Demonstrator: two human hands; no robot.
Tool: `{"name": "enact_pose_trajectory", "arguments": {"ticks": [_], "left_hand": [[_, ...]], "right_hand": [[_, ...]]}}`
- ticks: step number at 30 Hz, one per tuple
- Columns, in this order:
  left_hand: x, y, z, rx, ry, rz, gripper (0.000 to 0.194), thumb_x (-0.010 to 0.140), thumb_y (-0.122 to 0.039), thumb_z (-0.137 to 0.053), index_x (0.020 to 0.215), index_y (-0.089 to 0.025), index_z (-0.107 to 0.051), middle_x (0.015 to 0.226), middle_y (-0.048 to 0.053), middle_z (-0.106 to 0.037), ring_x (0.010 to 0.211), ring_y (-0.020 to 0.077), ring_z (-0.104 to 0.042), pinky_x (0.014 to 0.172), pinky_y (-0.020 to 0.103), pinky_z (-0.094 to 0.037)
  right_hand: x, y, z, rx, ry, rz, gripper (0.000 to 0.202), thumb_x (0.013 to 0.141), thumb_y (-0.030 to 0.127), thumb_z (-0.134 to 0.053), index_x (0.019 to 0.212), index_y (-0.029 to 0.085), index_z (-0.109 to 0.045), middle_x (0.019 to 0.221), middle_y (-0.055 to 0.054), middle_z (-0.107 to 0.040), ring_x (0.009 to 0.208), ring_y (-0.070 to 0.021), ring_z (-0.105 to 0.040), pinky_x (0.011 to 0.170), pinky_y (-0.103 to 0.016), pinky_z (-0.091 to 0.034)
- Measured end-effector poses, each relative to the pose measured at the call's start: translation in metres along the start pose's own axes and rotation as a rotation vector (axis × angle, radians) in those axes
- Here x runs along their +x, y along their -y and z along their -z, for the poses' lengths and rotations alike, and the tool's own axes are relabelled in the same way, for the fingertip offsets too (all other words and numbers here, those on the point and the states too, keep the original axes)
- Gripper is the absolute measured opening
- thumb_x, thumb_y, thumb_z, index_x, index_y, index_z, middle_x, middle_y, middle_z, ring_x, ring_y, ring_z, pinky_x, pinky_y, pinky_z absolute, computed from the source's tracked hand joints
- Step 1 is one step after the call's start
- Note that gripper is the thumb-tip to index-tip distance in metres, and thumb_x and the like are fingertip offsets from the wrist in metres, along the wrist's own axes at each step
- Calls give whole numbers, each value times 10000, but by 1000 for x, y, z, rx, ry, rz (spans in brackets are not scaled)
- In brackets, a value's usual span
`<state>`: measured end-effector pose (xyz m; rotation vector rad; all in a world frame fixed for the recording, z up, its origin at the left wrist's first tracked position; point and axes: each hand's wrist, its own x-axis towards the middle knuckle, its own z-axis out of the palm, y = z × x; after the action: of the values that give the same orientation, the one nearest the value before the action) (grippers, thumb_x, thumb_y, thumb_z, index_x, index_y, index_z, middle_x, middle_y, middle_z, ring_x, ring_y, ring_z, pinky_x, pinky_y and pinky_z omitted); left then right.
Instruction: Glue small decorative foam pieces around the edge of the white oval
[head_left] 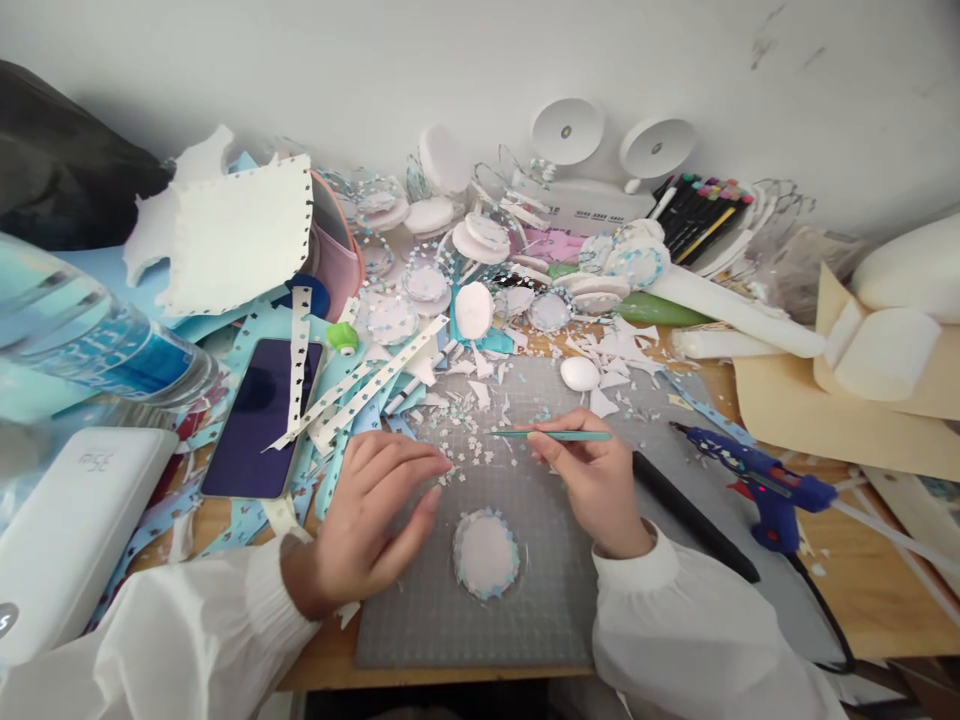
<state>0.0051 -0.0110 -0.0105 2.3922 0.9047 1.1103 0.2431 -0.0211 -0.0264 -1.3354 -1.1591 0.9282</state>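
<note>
While left hand (379,510) curls (loosely) — right hand (598,488) pinches teal tool (574,436).

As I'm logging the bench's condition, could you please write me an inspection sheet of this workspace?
Surface: gray gridded cutting mat on a wooden table.
Job's things: round white disc edged with pale stars; loose small stars beyond it.
Clutter: phone, punched strips, power bank at left; glue gun at right.
Hands: right hand holds a slim green tool; left hand beside the stars, nothing visibly held.
Cables: black cable near the glue gun.
Surroundings: pale wall, dark marks at upper right.
</note>
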Motion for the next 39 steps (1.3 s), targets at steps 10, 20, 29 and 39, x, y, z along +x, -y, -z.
{"name": "enact_pose_trajectory", "arguments": {"ticks": [10, 20, 29, 39], "left_hand": [[5, 2, -7, -3, 10, 74, 162, 878, -171, -610, 1037, -198, -625, 972, 64, -649, 903, 199, -575, 807, 347, -467], [6, 5, -8, -52, 51, 50, 137, 881, -94, -585, 965, -198, -613, 921, 45, -662, 850, 183, -575, 787, 356, -448], [2, 3, -8, -82, 76, 98, 104, 912, -92, -518, 921, -184, -566, 881, 49, -629, 850, 189, -544, 781, 346, -422], [1, 4, -8, -143, 90, 172, 118, 911, -73, -502, 930, -179, -550, 914, 53, -609, 909, 190, -542, 831, 341, -419]], "right_hand": [[-14, 8, -12, 174, 183, -62, 131, 771, 302, -738, 764, 209, -646, 761, -27, -724, 558, -122, -627, 514, -260, -543], [-18, 17, -14, 120, 200, -12, 69, 776, 241, -726, 762, 212, -665, 791, -30, -734, 566, -124, -652, 513, -249, -577], [-20, 13, -15, 193, 210, -56, 110, 776, 277, -740, 777, 225, -643, 775, -15, -717, 631, -146, -677, 552, -267, -565], [-20, 9, -12, 311, 227, -58, 87, 800, 210, -724, 822, 237, -644, 816, -7, -717, 653, -120, -658, 592, -256, -543]]}}
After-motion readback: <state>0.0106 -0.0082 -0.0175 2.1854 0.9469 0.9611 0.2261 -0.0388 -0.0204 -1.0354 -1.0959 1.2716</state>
